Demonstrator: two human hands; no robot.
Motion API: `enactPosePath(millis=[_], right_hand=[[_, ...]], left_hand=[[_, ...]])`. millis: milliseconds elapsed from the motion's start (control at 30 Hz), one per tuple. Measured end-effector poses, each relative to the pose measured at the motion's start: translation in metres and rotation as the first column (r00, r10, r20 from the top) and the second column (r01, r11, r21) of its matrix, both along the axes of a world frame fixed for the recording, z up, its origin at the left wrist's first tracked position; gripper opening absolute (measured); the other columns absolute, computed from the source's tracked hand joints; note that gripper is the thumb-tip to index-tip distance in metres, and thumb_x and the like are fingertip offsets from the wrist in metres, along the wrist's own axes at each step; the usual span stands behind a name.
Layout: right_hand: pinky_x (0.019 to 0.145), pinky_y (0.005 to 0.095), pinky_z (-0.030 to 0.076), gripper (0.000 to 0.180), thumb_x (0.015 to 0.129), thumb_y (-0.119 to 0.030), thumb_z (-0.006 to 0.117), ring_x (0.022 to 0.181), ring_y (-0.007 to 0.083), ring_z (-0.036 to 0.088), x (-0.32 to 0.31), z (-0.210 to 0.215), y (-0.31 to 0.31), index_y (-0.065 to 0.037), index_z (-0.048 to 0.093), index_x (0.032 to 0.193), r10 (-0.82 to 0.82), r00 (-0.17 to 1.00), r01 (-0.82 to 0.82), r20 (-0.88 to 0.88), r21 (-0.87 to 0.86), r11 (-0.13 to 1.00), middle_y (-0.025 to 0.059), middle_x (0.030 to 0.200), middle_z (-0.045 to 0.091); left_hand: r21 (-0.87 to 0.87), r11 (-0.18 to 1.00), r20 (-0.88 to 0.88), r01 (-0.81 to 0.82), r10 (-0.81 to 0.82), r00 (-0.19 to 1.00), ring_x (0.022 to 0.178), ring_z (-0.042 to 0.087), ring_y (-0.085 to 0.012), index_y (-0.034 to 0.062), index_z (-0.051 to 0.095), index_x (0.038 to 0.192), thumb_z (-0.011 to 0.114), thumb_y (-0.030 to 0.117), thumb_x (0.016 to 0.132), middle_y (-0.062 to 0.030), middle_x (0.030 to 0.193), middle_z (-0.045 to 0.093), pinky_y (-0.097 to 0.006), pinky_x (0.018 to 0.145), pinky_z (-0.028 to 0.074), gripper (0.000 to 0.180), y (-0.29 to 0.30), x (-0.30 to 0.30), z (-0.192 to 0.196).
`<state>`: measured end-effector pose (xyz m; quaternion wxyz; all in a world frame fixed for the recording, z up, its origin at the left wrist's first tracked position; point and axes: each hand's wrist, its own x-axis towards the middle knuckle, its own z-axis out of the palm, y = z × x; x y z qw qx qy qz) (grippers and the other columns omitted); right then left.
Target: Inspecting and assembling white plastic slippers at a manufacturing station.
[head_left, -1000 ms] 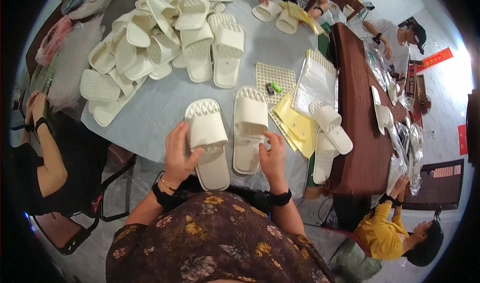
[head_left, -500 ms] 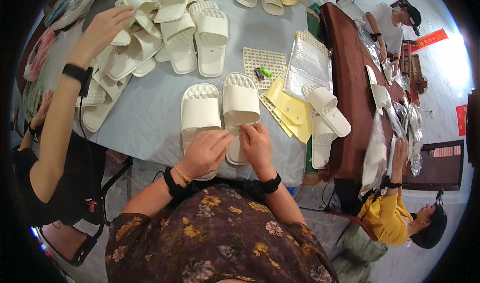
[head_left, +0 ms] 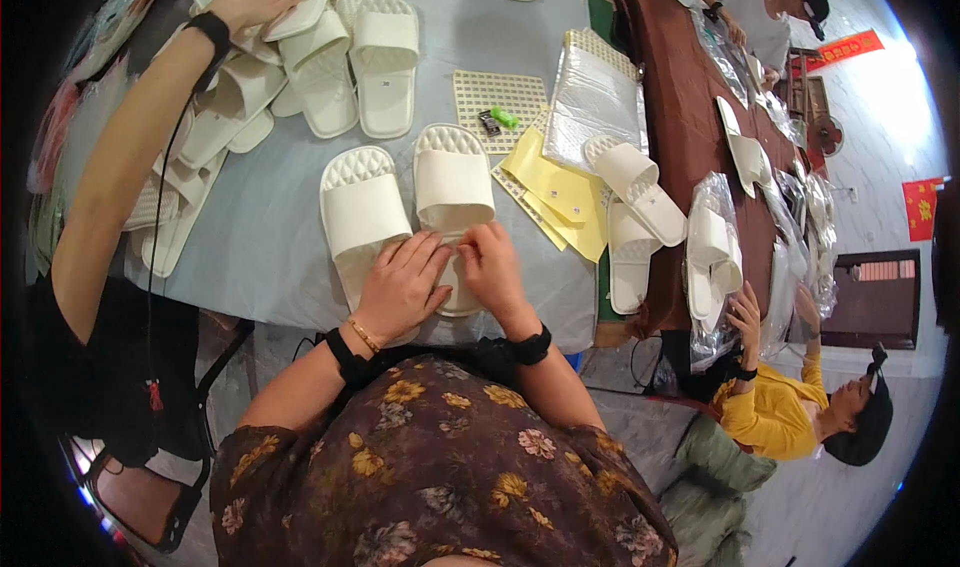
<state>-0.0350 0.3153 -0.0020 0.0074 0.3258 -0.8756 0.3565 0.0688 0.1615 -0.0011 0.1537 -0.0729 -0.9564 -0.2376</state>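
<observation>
Two cream slippers stand side by side at my edge of the table, a left slipper (head_left: 362, 202) and a right slipper (head_left: 454, 187). My left hand (head_left: 402, 282) lies with its fingers stretched across the inner edges of both, its fingertips on the right slipper's sole. Over that same sole, just below the strap, my right hand (head_left: 490, 275) has its fingers curled and pinched together. Whatever sits between those fingertips is hidden. Beyond the slippers lie a sheet of small stickers (head_left: 500, 97) and some yellow backing sheets (head_left: 560, 195).
A pile of cream slippers (head_left: 310, 67) fills the far left, with a co-worker's hand (head_left: 255, 5) on it. To the right are a silvery padded bag (head_left: 597, 97), another slipper pair (head_left: 630, 257) and a brown-covered table (head_left: 672, 147), where others handle bagged slippers.
My view has shifted slightly. My left fingers have flattened onto the right slipper and my right fingertips have moved down to its sole. The co-worker's hand at left has reached onto the pile.
</observation>
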Motion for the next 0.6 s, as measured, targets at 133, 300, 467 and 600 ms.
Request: enactPosePath(millis=[133,300,467,600], right_hand=[[0.070,0.0409,0.049,0.004,0.087,-0.004,0.064,0.078,0.0347,0.060,0.003,0.001,0.007,-0.002,0.061,0.090,-0.105,0.946,0.163,0.306,-0.169,0.972,0.0167,0.086,0.059],[0.067,0.0413,0.049,0.007,0.087,-0.007,0.065,0.073,0.0339,0.061,0.006,0.004,0.002,-0.001,0.062,0.088,-0.139,0.945,0.180,0.295,-0.116,0.977,0.0166,0.080,0.060],[0.069,0.0445,0.049,0.008,0.087,-0.009,0.064,0.077,0.0370,0.061,0.009,0.005,-0.006,-0.002,0.062,0.087,-0.134,0.965,0.144,0.224,-0.028,0.989,0.0170,0.084,0.062],[0.070,0.0464,0.049,0.008,0.088,-0.010,0.063,0.081,0.0385,0.062,0.011,0.006,-0.010,-0.003,0.061,0.087,-0.148,0.973,0.145,0.179,0.032,0.989,0.0173,0.086,0.062]], left_hand=[[0.007,1.000,0.003,0.009,-0.009,1.000,0.130,0.049,-0.0286,0.0023,0.059,0.127,0.070,0.029,0.084,-0.0137,0.134,0.056,-0.043,0.106,0.038,0.052,0.000,0.001,0.002],[0.003,1.000,0.006,0.001,-0.001,1.000,0.129,0.050,-0.0273,0.0011,0.059,0.126,0.069,0.029,0.084,-0.0136,0.133,0.057,-0.041,0.107,0.039,0.051,-0.002,0.001,0.003],[0.019,1.000,0.007,0.002,-0.002,1.000,0.129,0.050,-0.0277,0.0035,0.059,0.127,0.069,0.029,0.084,-0.0131,0.135,0.056,-0.042,0.106,0.038,0.051,-0.001,0.001,0.001],[0.014,1.000,-0.006,-0.002,0.003,1.000,0.130,0.050,-0.0263,0.0036,0.060,0.127,0.069,0.029,0.085,-0.0125,0.135,0.056,-0.041,0.106,0.038,0.050,-0.001,0.001,-0.001]])
